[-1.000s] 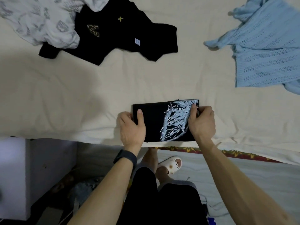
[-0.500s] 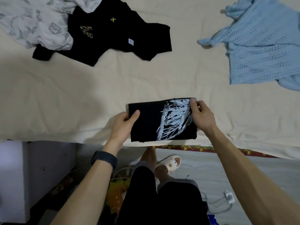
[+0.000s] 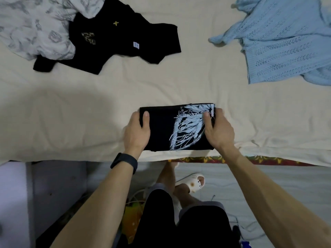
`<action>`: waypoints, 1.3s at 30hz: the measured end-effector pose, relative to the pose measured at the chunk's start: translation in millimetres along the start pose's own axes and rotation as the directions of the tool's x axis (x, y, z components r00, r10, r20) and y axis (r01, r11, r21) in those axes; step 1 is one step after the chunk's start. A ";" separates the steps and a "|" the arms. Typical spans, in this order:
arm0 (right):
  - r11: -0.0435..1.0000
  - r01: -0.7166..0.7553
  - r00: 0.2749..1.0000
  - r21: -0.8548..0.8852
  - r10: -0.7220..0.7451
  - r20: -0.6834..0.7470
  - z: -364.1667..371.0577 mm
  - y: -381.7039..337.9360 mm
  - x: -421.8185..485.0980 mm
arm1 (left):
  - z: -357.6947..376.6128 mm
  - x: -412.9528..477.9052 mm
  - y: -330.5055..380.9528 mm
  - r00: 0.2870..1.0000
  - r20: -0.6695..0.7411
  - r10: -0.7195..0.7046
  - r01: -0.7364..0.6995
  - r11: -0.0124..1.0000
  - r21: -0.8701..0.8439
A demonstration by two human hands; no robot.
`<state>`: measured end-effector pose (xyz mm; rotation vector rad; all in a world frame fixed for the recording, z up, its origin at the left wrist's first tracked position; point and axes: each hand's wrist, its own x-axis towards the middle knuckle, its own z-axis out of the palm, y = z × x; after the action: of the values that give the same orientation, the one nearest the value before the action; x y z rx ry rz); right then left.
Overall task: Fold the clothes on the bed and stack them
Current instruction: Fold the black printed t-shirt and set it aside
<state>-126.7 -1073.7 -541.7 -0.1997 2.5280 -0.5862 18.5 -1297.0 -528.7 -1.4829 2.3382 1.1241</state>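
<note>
Both hands grip one folded black shirt (image 3: 161, 129) between them, the left hand (image 3: 137, 131) clasping its left edge, the right hand (image 3: 219, 130) its right.

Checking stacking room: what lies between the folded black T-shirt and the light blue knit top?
Only bare cream bedsheet separates the folded black T-shirt from the light blue knit top; the head view shows it.

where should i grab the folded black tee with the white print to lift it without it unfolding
Take the folded black t-shirt by its two short ends, from left and right, thumbs on top, as the left hand and right hand do now. It is a flat, wide rectangle, so holding both ends should keep the layers together.
</note>
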 end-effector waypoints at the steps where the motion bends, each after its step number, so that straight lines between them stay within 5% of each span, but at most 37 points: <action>1: 1.000 0.015 1.000 -0.001 -0.015 -0.010 0.1 0.6 -2.8 | 1.4 -2.4 1.6 0.999 -0.028 0.015 -0.015 1.000 -0.010; 9: 0.946 0.154 0.979 0.284 -0.107 -0.173 -64.0 -9.2 -29.9 | -34.6 -32.6 43.4 0.948 -0.208 0.240 -0.254 0.966 -0.042; 20: 0.876 0.301 0.775 0.376 0.006 -0.633 -339.8 -2.0 -158.1 | -123.5 -169.7 297.3 0.757 -0.263 0.598 -0.644 0.750 -0.150; 26: 0.858 0.290 0.649 0.424 0.149 -0.746 -457.2 39.2 -235.8 | -132.9 -272.3 435.4 0.654 -0.097 0.750 -0.755 0.636 -0.160; 30: 0.817 0.193 0.611 0.544 0.333 -0.718 -509.0 92.8 -270.4 | -115.9 -336.0 500.6 0.640 0.222 0.735 -0.654 0.674 -0.344; 34: 0.727 0.174 0.601 0.664 0.455 -0.657 -544.3 149.6 -297.0 | -92.4 -378.5 539.0 0.448 0.546 0.707 -0.529 0.703 -0.476; 39: 0.500 0.321 0.686 0.804 0.463 -0.562 -571.2 205.7 -305.6 | -35.4 -409.8 586.6 0.411 0.530 0.742 -0.531 0.667 -0.523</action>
<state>-175.4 -602.3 -54.5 0.6933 2.4546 -2.2108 -254.8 -893.2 -3.7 0.0653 2.1696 1.8308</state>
